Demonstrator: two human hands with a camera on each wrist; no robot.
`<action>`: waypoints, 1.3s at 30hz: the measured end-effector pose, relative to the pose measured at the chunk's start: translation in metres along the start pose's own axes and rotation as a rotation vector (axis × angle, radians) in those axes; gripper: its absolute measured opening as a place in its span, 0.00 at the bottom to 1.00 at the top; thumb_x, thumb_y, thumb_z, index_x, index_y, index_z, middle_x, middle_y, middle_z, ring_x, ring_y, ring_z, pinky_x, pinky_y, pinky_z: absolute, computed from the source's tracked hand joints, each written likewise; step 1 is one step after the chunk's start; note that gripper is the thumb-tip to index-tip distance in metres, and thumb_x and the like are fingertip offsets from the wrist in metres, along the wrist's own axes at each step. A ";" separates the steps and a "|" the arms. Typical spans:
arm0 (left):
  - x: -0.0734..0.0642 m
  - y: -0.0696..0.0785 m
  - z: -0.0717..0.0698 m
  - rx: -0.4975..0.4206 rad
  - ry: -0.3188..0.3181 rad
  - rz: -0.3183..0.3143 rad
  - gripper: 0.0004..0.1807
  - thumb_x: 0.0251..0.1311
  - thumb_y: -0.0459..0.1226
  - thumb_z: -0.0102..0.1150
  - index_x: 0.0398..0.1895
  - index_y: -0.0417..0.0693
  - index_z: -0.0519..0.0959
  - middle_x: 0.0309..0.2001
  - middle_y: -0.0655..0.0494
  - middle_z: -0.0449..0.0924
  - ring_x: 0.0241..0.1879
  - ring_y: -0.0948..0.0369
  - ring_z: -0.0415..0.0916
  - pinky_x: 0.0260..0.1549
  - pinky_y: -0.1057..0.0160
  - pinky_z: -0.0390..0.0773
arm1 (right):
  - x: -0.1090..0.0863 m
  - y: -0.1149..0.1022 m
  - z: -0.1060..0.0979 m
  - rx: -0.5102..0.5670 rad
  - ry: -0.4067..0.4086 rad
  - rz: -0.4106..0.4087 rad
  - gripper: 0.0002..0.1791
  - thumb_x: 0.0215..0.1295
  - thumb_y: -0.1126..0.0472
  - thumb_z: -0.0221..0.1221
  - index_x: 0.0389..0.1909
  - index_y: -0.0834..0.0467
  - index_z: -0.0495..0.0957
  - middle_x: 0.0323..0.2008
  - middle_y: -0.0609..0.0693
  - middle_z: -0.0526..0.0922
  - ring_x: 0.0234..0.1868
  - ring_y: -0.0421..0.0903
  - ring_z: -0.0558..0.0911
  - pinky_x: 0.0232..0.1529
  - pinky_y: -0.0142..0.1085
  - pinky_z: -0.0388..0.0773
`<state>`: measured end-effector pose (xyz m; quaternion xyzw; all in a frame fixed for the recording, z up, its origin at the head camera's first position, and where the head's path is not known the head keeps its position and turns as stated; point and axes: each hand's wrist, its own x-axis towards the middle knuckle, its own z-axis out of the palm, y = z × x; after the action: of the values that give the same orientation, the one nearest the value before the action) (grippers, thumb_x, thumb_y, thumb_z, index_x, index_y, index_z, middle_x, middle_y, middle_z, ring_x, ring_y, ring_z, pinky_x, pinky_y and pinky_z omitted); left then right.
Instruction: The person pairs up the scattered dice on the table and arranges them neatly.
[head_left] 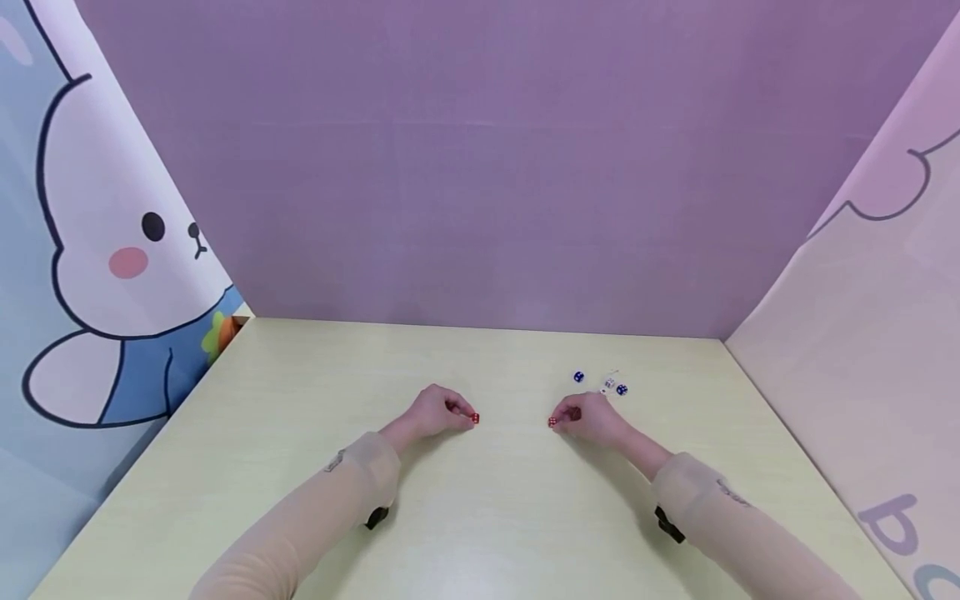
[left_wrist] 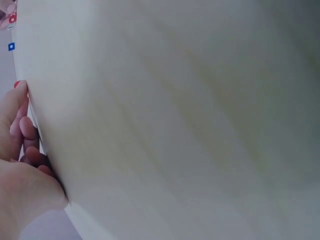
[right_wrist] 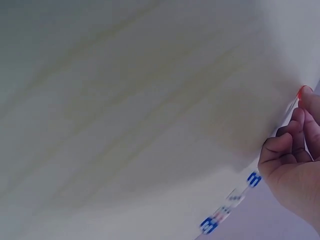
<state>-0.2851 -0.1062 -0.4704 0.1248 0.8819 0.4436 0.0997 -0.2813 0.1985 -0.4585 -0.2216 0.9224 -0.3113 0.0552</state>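
Between its thumb and fingers, my left hand (head_left: 437, 410) pinches a red die (head_left: 476, 418) low over the pale tabletop. To the right, my right hand (head_left: 592, 418) pinches another red die (head_left: 552, 422), with a gap between the two dice. Only a sliver of red die (left_wrist: 17, 84) shows past the left fingertips in the left wrist view. Likewise, a bit of red die (right_wrist: 301, 92) peeks out at the right fingertips in the right wrist view. Behind the right hand lie a blue die (head_left: 578, 377), a white die (head_left: 609, 383) and a second blue die (head_left: 622, 389).
Small pale bits beside the white die are too small to make out. A purple backdrop (head_left: 480, 167) rises at the far edge of the table (head_left: 480, 517). Printed cloth panels stand at the left (head_left: 112, 292) and right (head_left: 862, 333).
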 end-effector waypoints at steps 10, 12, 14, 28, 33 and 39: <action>-0.002 0.001 -0.001 0.008 0.004 -0.012 0.06 0.47 0.36 0.72 0.29 0.51 0.86 0.28 0.62 0.80 0.28 0.65 0.68 0.32 0.68 0.67 | 0.019 -0.029 0.026 0.011 -0.025 -0.056 0.05 0.52 0.64 0.68 0.30 0.56 0.83 0.23 0.41 0.78 0.24 0.35 0.70 0.28 0.27 0.69; -0.002 0.002 -0.001 0.007 0.004 -0.017 0.06 0.47 0.36 0.72 0.29 0.51 0.86 0.28 0.62 0.80 0.28 0.65 0.68 0.32 0.67 0.67 | 0.022 -0.036 0.030 0.017 -0.027 -0.058 0.05 0.51 0.64 0.68 0.30 0.56 0.83 0.22 0.41 0.78 0.24 0.35 0.71 0.28 0.27 0.70; -0.002 0.002 -0.001 0.008 0.004 -0.015 0.06 0.47 0.36 0.72 0.29 0.51 0.86 0.28 0.62 0.80 0.28 0.65 0.68 0.32 0.67 0.67 | 0.026 -0.042 0.035 0.017 -0.026 -0.071 0.05 0.51 0.64 0.68 0.30 0.56 0.83 0.23 0.42 0.79 0.25 0.35 0.72 0.29 0.27 0.70; 0.001 0.001 -0.001 0.022 0.006 -0.008 0.06 0.47 0.37 0.72 0.29 0.51 0.86 0.28 0.63 0.81 0.29 0.66 0.69 0.33 0.68 0.67 | 0.046 -0.067 0.054 0.012 0.017 -0.149 0.04 0.52 0.67 0.67 0.29 0.59 0.82 0.23 0.44 0.81 0.24 0.35 0.74 0.30 0.27 0.73; 0.001 0.002 -0.001 0.018 0.019 -0.003 0.06 0.45 0.36 0.73 0.28 0.50 0.86 0.25 0.62 0.79 0.28 0.65 0.69 0.32 0.67 0.68 | 0.048 -0.070 0.058 0.009 0.033 -0.153 0.04 0.52 0.67 0.67 0.29 0.59 0.82 0.23 0.45 0.81 0.23 0.36 0.74 0.28 0.27 0.73; 0.000 0.003 -0.001 0.026 0.025 -0.011 0.06 0.45 0.36 0.73 0.28 0.50 0.85 0.24 0.61 0.77 0.28 0.65 0.69 0.32 0.67 0.67 | 0.049 -0.073 0.059 0.007 0.022 -0.132 0.04 0.52 0.67 0.67 0.29 0.59 0.82 0.23 0.45 0.81 0.24 0.36 0.75 0.28 0.27 0.73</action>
<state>-0.2849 -0.1052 -0.4670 0.1156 0.8895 0.4329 0.0897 -0.2838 0.0919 -0.4603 -0.2783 0.9054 -0.3198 0.0253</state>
